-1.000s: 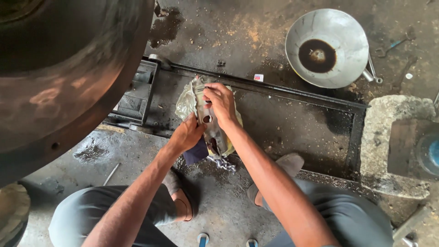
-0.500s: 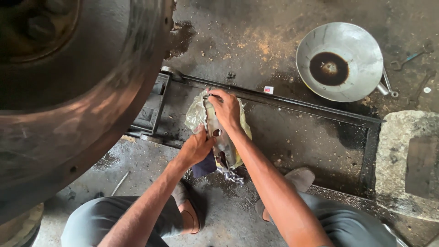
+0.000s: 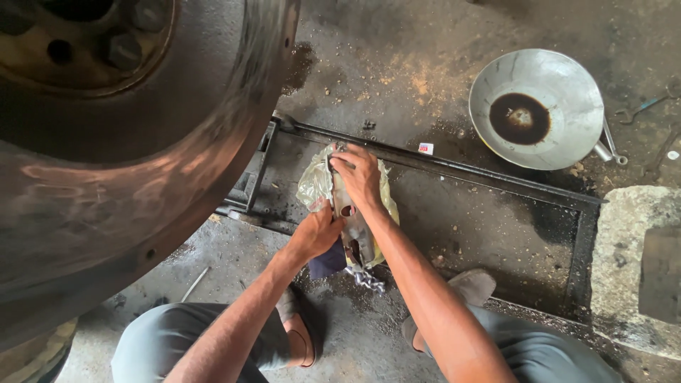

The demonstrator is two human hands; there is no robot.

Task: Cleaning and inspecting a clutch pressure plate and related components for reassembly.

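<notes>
I crouch over a grimy metal part wrapped in a crumpled yellowish plastic bag, lying on the oily floor inside a black steel frame. My right hand presses down on the upper end of the part, fingers curled over it. My left hand grips its left side lower down, next to a dark blue cloth. A short bit of shiny chain or foil sticks out below the part.
A huge worn tyre and wheel fills the left side, close to my left arm. A metal pan holding dark oil sits at the upper right, with spanners beside it. A concrete block stands at the right.
My view has shifted so the scene sits further right and lower. Both hands stay on the wrapped part; the right hand has moved slightly along its upper end.
</notes>
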